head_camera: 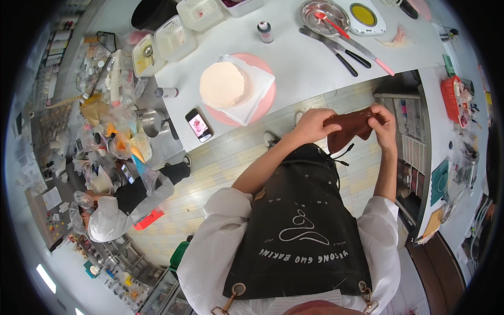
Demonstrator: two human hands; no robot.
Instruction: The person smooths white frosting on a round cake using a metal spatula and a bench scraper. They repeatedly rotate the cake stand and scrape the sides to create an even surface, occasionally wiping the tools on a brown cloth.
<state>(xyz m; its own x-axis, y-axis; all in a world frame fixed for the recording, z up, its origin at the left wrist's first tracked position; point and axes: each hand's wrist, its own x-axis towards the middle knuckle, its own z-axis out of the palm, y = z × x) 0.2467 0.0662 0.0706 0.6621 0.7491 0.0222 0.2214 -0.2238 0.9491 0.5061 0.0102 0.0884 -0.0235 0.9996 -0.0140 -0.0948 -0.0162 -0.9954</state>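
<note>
My left hand (317, 125) and my right hand (382, 125) hold a reddish-brown cloth (348, 128) between them by its opposite sides. The cloth hangs in folds above the floor, just past the table edge, with small pale specks along its upper edge. To its left, a round cake (223, 84) coated in pale cream stands on a white cake board (260, 88). Beneath the board is a pink round turntable (268, 103). A phone (199, 125) showing a pink picture lies near the table's front left corner.
Palette knives (348, 55) lie beside a steel bowl (311, 17) with a red spatula (332, 25) and a kitchen scale (366, 17). Small bottles (265, 33) stand near plastic baskets (175, 37). Another person (114, 216) works at the cluttered left counter.
</note>
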